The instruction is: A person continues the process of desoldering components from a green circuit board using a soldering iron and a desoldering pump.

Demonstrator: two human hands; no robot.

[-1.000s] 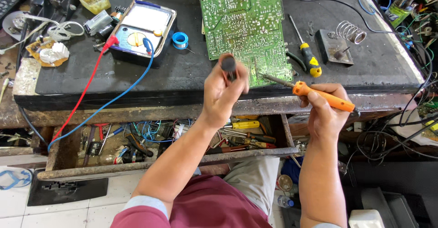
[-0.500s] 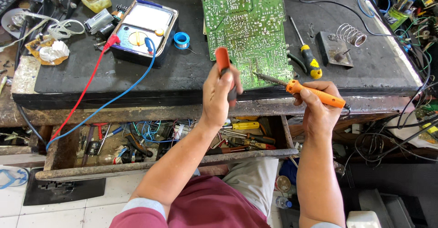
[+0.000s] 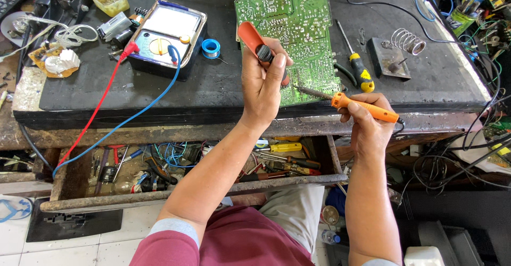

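My left hand (image 3: 264,79) grips an orange desoldering pump (image 3: 253,38), raised over the lower left part of a green circuit board (image 3: 293,37) that lies on the black bench mat (image 3: 213,93). My right hand (image 3: 368,125) holds an orange-handled soldering iron (image 3: 366,108); its metal tip (image 3: 308,92) points left and rests at the board's lower edge, close under my left hand.
A multimeter (image 3: 166,37) with red (image 3: 93,118) and blue (image 3: 143,109) leads sits left of the board, next to a blue solder spool (image 3: 211,47). A yellow-handled screwdriver (image 3: 357,66) and a spring iron stand (image 3: 399,50) lie to the right. An open drawer (image 3: 186,165) below holds tools.
My left hand has risen toward the board and turned the pump so its orange body shows. The iron in my right hand moved slightly up and left toward the board's edge.
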